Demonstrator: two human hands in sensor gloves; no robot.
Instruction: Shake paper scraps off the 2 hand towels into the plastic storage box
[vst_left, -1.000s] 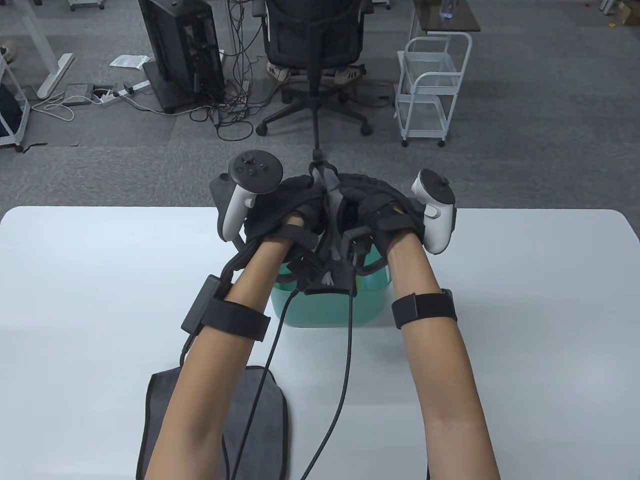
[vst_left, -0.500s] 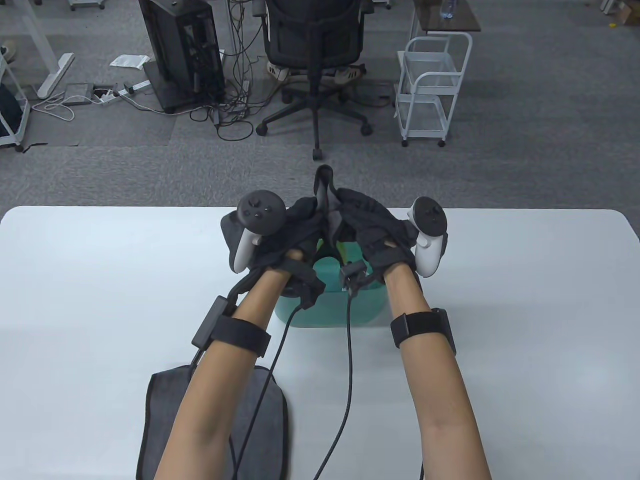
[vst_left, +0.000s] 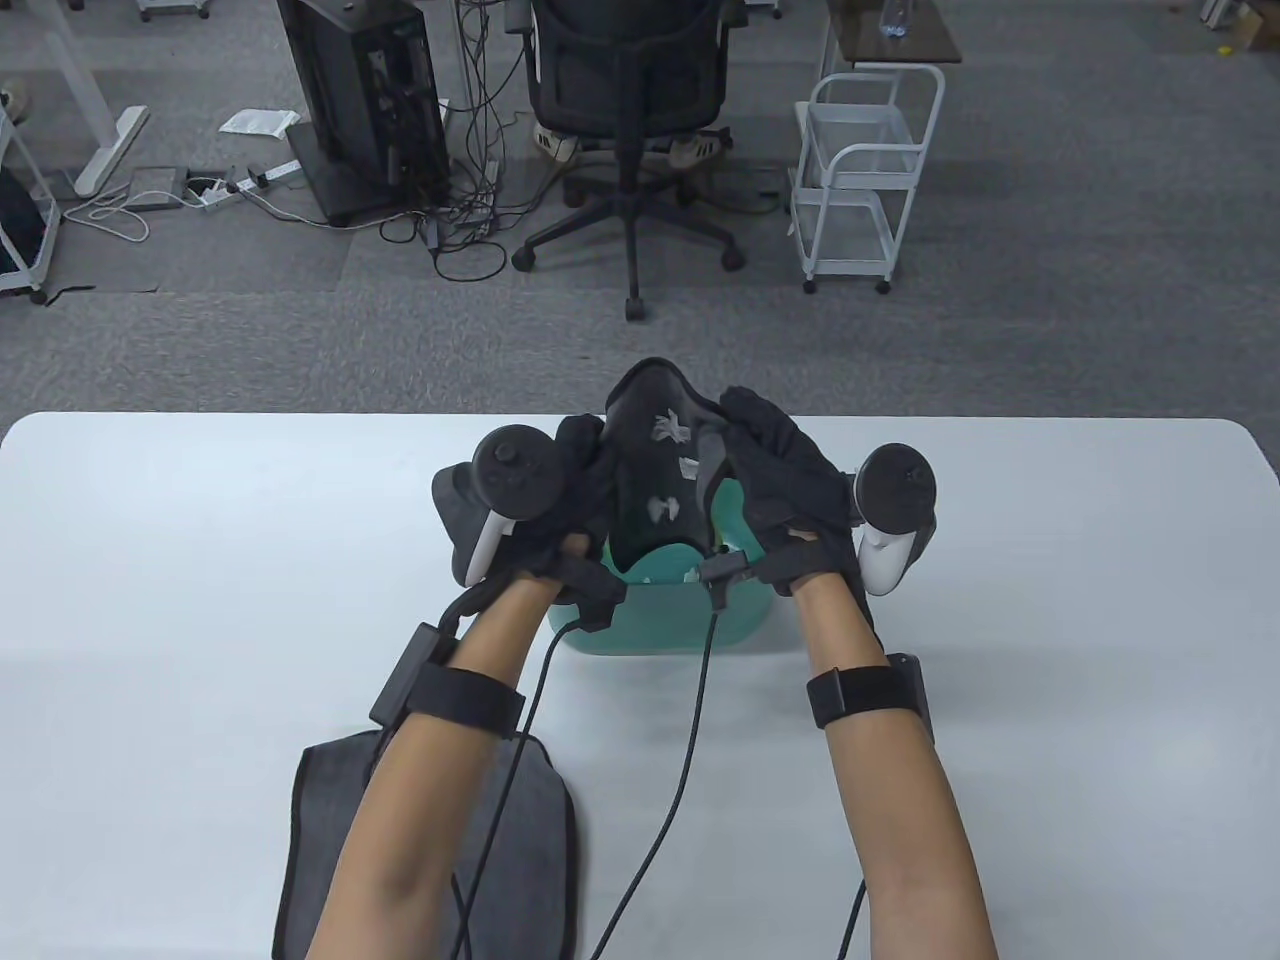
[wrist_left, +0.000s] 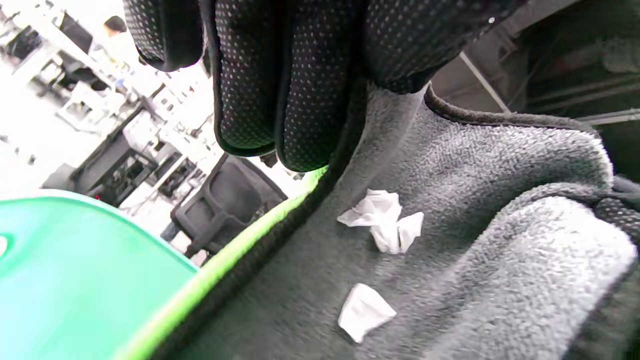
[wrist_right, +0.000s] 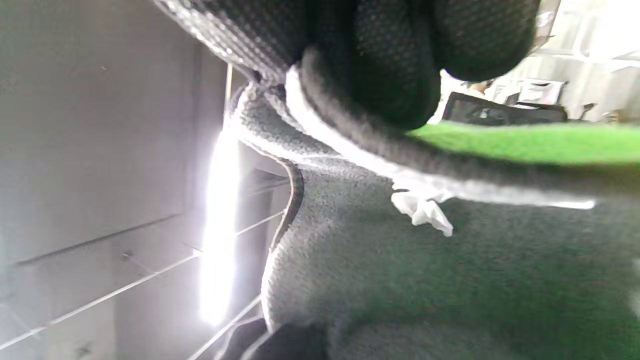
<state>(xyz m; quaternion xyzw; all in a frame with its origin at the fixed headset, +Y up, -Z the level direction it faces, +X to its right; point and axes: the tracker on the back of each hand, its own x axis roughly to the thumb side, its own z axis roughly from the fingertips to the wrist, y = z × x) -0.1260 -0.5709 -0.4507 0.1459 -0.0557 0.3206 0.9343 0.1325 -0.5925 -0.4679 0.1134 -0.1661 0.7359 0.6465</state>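
Both hands hold one dark grey towel (vst_left: 650, 470) stretched between them above the green plastic storage box (vst_left: 665, 610). My left hand (vst_left: 570, 480) grips its left edge and my right hand (vst_left: 780, 470) grips its right edge. White paper scraps (vst_left: 672, 428) cling to the sagging towel. In the left wrist view the gloved fingers (wrist_left: 280, 85) pinch the towel (wrist_left: 450, 210) above two scraps (wrist_left: 382, 220). One scrap (wrist_right: 422, 210) shows on the towel (wrist_right: 400, 280) under the fingers (wrist_right: 385, 75) in the right wrist view. A second grey towel (vst_left: 520, 850) lies flat at the near edge.
The white table (vst_left: 200, 600) reaches to both sides of the box. Cables (vst_left: 690, 740) run from the gloves over the table toward me. Beyond the far edge stand an office chair (vst_left: 630, 110) and a white wire cart (vst_left: 865, 170) on the carpet.
Both hands dropped toward the box and moved apart. The bunched towel has opened between them, and its scrap-covered face now shows.
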